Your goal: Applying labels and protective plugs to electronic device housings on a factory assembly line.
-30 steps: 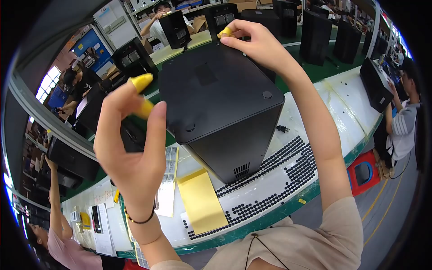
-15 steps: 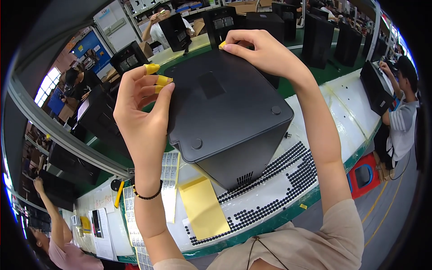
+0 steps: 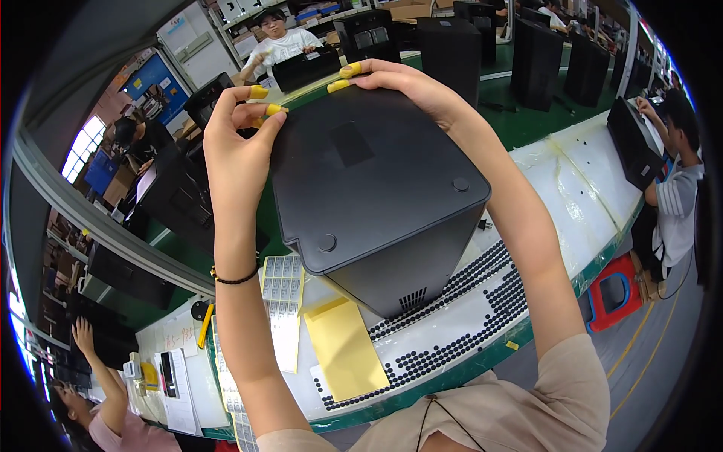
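A black plastic machine housing (image 3: 392, 151) stands in front of me, its flat face with two round pads upward. One pad (image 3: 327, 242) is at the near left corner, the other (image 3: 460, 184) at the right corner. My left hand (image 3: 245, 132), with yellow finger covers, pinches thumb against fingers beside the far left edge; whatever is between them is too small to name. Over the far edge reaches my right hand (image 3: 395, 79), also with yellow covers, its fingertips bunched close to the thumb. What those fingers hold, if anything, is hidden.
Rows of small black round pads (image 3: 437, 361) lie on the white bench near me, beside a yellow sheet (image 3: 346, 350) and label sheets (image 3: 282, 297). A plug (image 3: 484, 224) rests right of the housing. Other people work around, and more black housings (image 3: 449, 56) stand across the bench.
My right hand has moved left along the far edge, and its yellow fingertips now show more. My left hand has shifted slightly up and away. A person opposite has tipped a black housing over.
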Available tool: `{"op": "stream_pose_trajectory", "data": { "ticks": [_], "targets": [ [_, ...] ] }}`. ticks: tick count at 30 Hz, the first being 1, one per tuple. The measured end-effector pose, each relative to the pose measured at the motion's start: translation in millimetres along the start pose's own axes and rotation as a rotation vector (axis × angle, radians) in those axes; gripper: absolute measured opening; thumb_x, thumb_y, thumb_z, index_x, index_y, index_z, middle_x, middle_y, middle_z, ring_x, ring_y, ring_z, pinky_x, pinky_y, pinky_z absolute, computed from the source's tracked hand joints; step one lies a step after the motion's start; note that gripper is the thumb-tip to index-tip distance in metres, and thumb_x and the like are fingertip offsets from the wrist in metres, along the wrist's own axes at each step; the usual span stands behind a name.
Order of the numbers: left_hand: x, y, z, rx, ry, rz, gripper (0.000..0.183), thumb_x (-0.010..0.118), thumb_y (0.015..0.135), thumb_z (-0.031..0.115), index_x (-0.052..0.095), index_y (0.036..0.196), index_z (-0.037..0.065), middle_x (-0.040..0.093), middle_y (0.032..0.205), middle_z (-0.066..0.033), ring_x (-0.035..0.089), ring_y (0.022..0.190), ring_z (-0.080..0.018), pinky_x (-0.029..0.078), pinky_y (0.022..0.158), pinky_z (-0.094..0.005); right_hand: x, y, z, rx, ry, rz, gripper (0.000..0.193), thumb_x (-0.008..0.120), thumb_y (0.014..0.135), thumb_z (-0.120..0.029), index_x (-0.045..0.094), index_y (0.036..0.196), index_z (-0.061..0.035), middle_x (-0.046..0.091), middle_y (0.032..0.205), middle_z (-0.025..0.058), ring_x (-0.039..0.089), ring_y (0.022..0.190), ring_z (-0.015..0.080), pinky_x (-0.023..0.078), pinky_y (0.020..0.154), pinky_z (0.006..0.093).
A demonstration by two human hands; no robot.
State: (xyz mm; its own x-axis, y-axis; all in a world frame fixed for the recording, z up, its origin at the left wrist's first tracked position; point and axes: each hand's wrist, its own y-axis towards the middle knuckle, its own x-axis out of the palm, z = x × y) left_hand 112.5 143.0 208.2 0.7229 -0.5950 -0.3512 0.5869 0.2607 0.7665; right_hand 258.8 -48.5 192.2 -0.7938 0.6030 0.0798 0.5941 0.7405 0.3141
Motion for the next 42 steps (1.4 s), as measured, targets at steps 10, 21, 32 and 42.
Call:
{"op": "stream_pose_trajectory", "data": {
  "ticks": [10, 21, 32, 42],
  "targets": [
    [-1, 9, 14, 0.057, 0.272, -0.059, 0.022, 0.069, 0.078, 0.002, 0.064, 0.1, 0.004, 0.072, 0.085, -0.0073, 0.066, 0.073, -0.0165, 0.048, 0.065, -0.0276, 1, 0, 6, -0.107, 0.131, 0.018, 0.031, 0.059, 0.09, -0.012, 0.058, 0.12, -0.0026, 0.064, 0.105, 0.0081, 0.065, 0.089, 0.0102, 0.055, 0.075, 0.0227],
    [-23, -13, 30, 0.268, 0.34, -0.291, 0.02, 0.055, 0.091, 0.006, 0.06, 0.11, 0.003, 0.067, 0.094, -0.0138, 0.065, 0.083, -0.0251, 0.049, 0.073, -0.0312, -6, 12, 17, -0.199, 0.052, -0.004, 0.031, 0.059, 0.086, -0.012, 0.063, 0.116, -0.006, 0.066, 0.102, 0.0042, 0.064, 0.089, 0.0097, 0.051, 0.079, 0.0228],
    [-34, -219, -77, -0.176, 0.417, -0.279, 0.015, 0.067, 0.083, 0.007, 0.062, 0.096, 0.001, 0.062, 0.084, -0.0122, 0.06, 0.079, -0.0272, 0.049, 0.072, -0.0364, -8, -79, 14, -0.975, -0.46, 0.662, 0.033, 0.047, 0.099, -0.015, 0.051, 0.126, 0.0022, 0.058, 0.12, 0.0144, 0.056, 0.117, 0.0206, 0.042, 0.106, 0.0348],
    [-39, -308, -107, -0.306, 0.575, -0.506, 0.036, 0.074, 0.075, 0.012, 0.057, 0.105, 0.002, 0.055, 0.108, -0.0136, 0.049, 0.1, -0.0338, 0.043, 0.085, -0.0407, 73, -191, 74, -1.084, -0.504, 0.251, 0.011, 0.046, 0.096, -0.019, 0.041, 0.101, -0.0108, 0.049, 0.09, 0.0076, 0.048, 0.075, 0.0175, 0.045, 0.075, 0.0394]
  ]
}}
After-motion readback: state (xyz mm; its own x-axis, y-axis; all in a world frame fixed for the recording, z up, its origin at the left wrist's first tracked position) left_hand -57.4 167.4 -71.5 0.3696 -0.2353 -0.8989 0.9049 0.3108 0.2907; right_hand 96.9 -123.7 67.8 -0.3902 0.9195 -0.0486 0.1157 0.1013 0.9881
